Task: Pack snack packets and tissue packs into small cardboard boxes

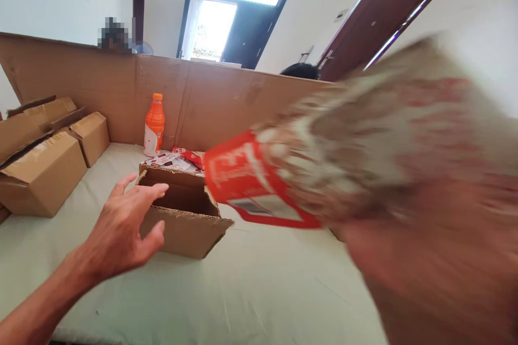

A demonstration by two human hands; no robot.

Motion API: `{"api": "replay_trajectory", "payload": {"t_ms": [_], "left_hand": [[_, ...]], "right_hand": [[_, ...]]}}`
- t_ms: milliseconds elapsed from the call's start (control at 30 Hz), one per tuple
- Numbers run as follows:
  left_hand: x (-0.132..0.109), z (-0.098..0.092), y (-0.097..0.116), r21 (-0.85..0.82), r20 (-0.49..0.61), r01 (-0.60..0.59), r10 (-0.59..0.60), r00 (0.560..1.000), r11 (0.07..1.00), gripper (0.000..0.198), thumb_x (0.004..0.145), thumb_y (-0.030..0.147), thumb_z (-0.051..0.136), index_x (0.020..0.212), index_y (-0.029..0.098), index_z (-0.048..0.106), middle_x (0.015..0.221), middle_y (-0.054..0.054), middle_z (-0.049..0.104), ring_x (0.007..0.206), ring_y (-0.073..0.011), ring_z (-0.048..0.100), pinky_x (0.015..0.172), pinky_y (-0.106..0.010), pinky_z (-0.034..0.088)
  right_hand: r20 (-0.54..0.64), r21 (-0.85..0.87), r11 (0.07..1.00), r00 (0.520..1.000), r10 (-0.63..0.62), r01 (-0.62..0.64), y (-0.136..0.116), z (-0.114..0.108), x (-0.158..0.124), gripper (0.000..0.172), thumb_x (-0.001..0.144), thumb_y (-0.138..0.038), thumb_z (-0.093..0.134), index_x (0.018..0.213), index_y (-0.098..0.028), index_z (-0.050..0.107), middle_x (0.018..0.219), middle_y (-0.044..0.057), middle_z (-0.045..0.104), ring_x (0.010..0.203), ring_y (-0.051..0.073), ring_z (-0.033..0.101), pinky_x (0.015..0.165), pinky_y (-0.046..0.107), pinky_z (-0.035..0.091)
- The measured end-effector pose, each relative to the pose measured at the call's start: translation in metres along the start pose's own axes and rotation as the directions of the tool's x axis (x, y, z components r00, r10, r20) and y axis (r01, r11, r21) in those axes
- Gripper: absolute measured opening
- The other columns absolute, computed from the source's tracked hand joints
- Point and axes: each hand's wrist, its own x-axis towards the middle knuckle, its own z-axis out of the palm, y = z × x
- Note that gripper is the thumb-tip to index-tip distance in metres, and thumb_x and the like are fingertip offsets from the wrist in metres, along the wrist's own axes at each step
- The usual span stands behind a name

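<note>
My left hand (pixel 125 226) is beside the near left rim of an open cardboard box (pixel 182 232), fingers spread, with nothing in it. Whether it touches the rim I cannot tell. The box stands on the pale cloth, its top flaps up and its inside dark. At the right, close to the camera, my right hand (pixel 437 248) is wrapped round a large crinkly package (pixel 364 145) with a red end and a beige and white body. The package is tilted, its red end toward the box. Motion smears both this hand and the package's print.
Behind the box lie red-and-white packets (pixel 174 160). An orange bottle (pixel 154 126) stands upright near the cardboard wall (pixel 238 105). More cardboard boxes (pixel 48 167) sit at the left. Beyond the wall, parts of two people's heads show.
</note>
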Motion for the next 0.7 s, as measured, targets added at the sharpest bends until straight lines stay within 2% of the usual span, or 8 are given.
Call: {"api": "replay_trajectory", "payload": {"t_ms": [67,133,200,267,400,533,600,700], "left_hand": [[0.004,0.0,-0.017,0.082,0.16,0.022,-0.035,0.986,0.996,0.03,0.079,0.017,0.054,0.107,0.016,0.064,0.088,-0.008,0.076,0.076,-0.0251,0.071,0.112,-0.067,0.037],[0.0,0.002,-0.025,0.182,0.26,0.016,-0.064,0.964,0.983,0.016,0.074,0.014,0.051,0.082,0.018,0.064,0.073,-0.005,0.07,0.068,-0.0249,0.067,0.109,-0.07,0.037],[-0.01,0.004,-0.027,0.265,0.274,-0.032,-0.043,0.961,0.964,0.016,0.072,0.009,0.048,0.071,0.02,0.06,0.066,-0.004,0.065,0.067,-0.0246,0.064,0.107,-0.068,0.039],[-0.019,0.006,-0.026,0.307,0.246,-0.082,0.005,0.969,0.948,0.022,0.074,0.004,0.044,0.071,0.02,0.059,0.065,-0.003,0.063,0.065,-0.0231,0.062,0.1,-0.059,0.046],[-0.025,0.009,-0.022,0.305,0.203,-0.107,0.046,0.978,0.946,0.026,0.078,0.001,0.042,0.069,0.021,0.056,0.062,-0.002,0.059,0.059,-0.0205,0.057,0.084,-0.044,0.052],[-0.023,0.012,-0.019,0.286,0.198,-0.111,0.055,0.979,0.952,0.025,0.079,0.002,0.043,0.07,0.021,0.056,0.063,-0.001,0.058,0.062,-0.0206,0.057,0.088,-0.047,0.051],[-0.024,0.014,-0.019,0.264,0.195,-0.099,0.048,0.98,0.959,0.023,0.078,0.003,0.043,0.07,0.022,0.055,0.063,0.0,0.057,0.061,-0.0201,0.054,0.097,-0.052,0.047],[-0.027,0.017,-0.021,0.218,0.182,-0.081,0.041,0.982,0.972,0.021,0.073,0.005,0.046,0.076,0.022,0.056,0.068,0.0,0.059,0.065,-0.0209,0.056,0.114,-0.059,0.033]], "right_hand": [[-0.029,0.152,0.984,0.995,-0.09,0.094,0.004,0.032,0.023,0.024,0.077,-0.055,0.08,0.088,-0.034,0.08,0.089,0.003,0.077,0.094,0.028,0.074,0.08,0.044,0.062],[0.08,0.216,0.975,0.995,-0.064,0.045,0.012,0.053,0.039,0.025,0.074,-0.046,0.085,0.088,-0.027,0.08,0.085,0.003,0.077,0.082,0.024,0.073,0.073,0.04,0.062],[0.263,0.143,0.988,0.965,0.022,-0.062,0.016,0.062,0.05,0.024,0.073,-0.042,0.087,0.082,-0.021,0.08,0.077,0.002,0.076,0.07,0.02,0.07,0.062,0.032,0.059],[0.372,0.033,0.996,0.926,0.067,-0.085,0.009,0.064,0.056,0.02,0.073,-0.037,0.087,0.077,-0.019,0.08,0.071,0.0,0.074,0.06,0.015,0.064,0.054,0.026,0.052],[0.55,-0.284,0.956,0.83,0.095,0.079,-0.014,0.076,0.061,0.011,0.082,-0.027,0.077,0.073,-0.019,0.079,0.059,-0.003,0.065,0.05,0.009,0.049,0.045,0.022,0.034],[0.703,-0.628,0.672,0.656,0.275,0.392,-0.002,0.121,0.054,0.029,0.088,-0.022,0.066,0.06,-0.018,0.071,0.051,-0.002,0.059,0.047,0.008,0.042,0.048,0.026,0.027],[0.747,-0.662,0.553,0.51,0.428,0.506,0.017,0.146,0.045,0.027,0.09,-0.023,0.062,0.067,-0.017,0.073,0.061,0.004,0.068,0.051,0.012,0.05,0.05,0.027,0.028],[0.791,-0.59,0.557,0.277,0.546,0.585,0.042,0.169,0.036,0.021,0.088,-0.015,0.057,0.092,-0.014,0.078,0.091,0.012,0.079,0.07,0.019,0.067,0.054,0.026,0.034]]}}
